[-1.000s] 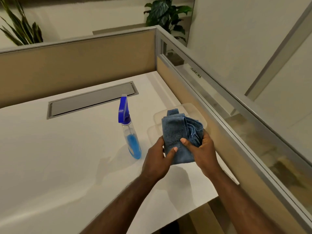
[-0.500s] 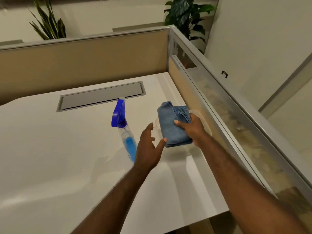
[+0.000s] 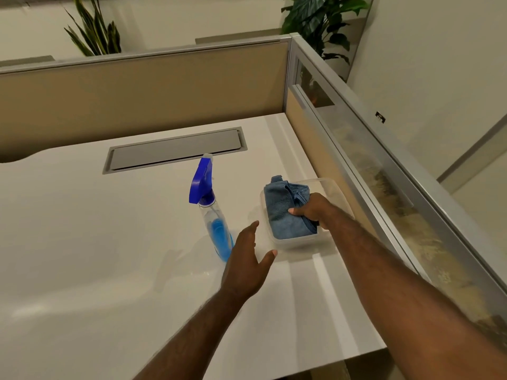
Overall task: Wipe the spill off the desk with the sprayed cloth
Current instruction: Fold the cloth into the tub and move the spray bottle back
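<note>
A folded blue cloth [image 3: 282, 212] sits in a clear plastic tub [image 3: 333, 187] at the right side of the white desk [image 3: 82, 242]. My right hand [image 3: 312, 211] is shut on the cloth's right edge, inside the tub. My left hand [image 3: 248, 263] hovers open over the desk just in front of the tub, fingers spread, holding nothing. A clear spray bottle [image 3: 212, 218] with a blue trigger head and blue liquid stands upright just left of the tub, beside my left hand. I cannot make out a spill on the desk.
A grey cable-tray lid [image 3: 175, 150] is set into the desk at the back. Tan partition panels [image 3: 137, 97] wall the desk at the back and right, with a frosted glass strip [image 3: 384, 171] on the right one. Plants stand behind the partition.
Both hands held the cloth above the tub a second ago. My left hand has let go and pulled back open, and my right hand has lowered the cloth into the tub.
</note>
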Motion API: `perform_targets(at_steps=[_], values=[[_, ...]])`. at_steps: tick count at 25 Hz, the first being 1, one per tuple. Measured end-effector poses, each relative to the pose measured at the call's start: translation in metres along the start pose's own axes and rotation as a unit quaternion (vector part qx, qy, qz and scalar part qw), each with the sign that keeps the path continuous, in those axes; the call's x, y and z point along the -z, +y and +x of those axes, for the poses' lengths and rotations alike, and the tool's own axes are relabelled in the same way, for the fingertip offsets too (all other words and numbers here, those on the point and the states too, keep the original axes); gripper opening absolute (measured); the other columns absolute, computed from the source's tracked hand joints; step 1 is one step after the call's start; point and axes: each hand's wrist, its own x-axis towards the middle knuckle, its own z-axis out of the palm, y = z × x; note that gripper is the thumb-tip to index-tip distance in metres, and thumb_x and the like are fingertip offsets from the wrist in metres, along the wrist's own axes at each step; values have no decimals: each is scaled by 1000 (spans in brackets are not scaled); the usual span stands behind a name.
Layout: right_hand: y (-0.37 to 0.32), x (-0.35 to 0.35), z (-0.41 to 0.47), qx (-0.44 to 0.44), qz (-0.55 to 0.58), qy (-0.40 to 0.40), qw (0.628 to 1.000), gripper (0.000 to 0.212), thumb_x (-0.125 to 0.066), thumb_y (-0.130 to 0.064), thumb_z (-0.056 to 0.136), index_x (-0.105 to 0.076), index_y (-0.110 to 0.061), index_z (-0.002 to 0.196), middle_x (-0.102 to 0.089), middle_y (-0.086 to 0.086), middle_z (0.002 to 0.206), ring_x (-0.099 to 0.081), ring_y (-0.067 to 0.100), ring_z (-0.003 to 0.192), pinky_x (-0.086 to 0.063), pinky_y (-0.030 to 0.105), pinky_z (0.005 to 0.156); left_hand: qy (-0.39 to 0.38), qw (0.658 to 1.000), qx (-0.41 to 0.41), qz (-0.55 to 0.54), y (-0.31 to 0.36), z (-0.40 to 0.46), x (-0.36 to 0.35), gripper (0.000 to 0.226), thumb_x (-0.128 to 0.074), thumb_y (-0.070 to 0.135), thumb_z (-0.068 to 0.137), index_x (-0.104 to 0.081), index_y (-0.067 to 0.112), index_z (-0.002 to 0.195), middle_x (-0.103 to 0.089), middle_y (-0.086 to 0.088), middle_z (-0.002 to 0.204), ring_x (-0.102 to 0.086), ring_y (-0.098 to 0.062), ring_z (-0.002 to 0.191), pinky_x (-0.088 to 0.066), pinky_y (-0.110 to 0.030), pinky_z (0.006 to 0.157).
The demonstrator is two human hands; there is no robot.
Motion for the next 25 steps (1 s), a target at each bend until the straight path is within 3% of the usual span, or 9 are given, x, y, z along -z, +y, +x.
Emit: perform_targets(at_steps=[6,10,15,17,20,22,25], values=[[-9,-16,-4,22,-182,76,980,68,-82,-33,73,-53,-4,127,-62,17,127,-59,33,115,-49,37,93,-20,997,-23,65,-5,10,-9,75,-61,40,92,-20,23,152,-30,2,159,-37,-18,140,-37,-40,113],[-15,-28,-9,-4,-170,155,973,65,-82,-26,72,-48,-6,123,-59,15,127,-59,34,115,-51,40,88,-84,980,13,178,-40,-7,-17,84,-61,47,90,-10,28,154,-12,3,165,-21,-17,148,-26,-36,117],[-11,-33,-14,12,-222,187,957,74,-84,-31,70,-42,-5,125,-57,16,125,-60,34,112,-52,42,83,-134,956,12,261,-74,-30,-28,83,-53,54,91,-5,29,154,5,5,165,4,-16,151,-6,-38,121],[-14,-39,-20,35,-291,228,928,72,-83,-29,72,-39,-6,124,-52,15,125,-58,31,110,-53,41,76,-128,956,12,263,-78,-30,-28,83,-52,57,90,-8,29,154,4,6,165,4,-14,151,-6,-38,121],[-19,-47,-31,129,-381,335,852,38,-66,-15,87,-41,-10,116,-51,11,119,-56,26,105,-52,36,71,-125,957,11,261,-81,-29,-28,84,-53,60,89,-9,30,154,2,8,165,2,-13,151,-9,-38,122],[-18,-49,-32,200,-392,307,844,26,-58,-10,91,-49,-8,116,-56,11,117,-57,27,105,-50,36,77,-126,958,13,257,-84,-28,-28,85,-53,62,88,-9,31,154,1,9,165,2,-13,151,-9,-38,121],[-16,-46,-31,188,-389,113,895,24,-59,-13,92,-63,-8,115,-65,11,117,-62,27,107,-48,34,85,-125,958,14,258,-86,-27,-28,87,-54,63,86,-9,32,154,1,10,165,1,-12,151,-9,-37,120]])
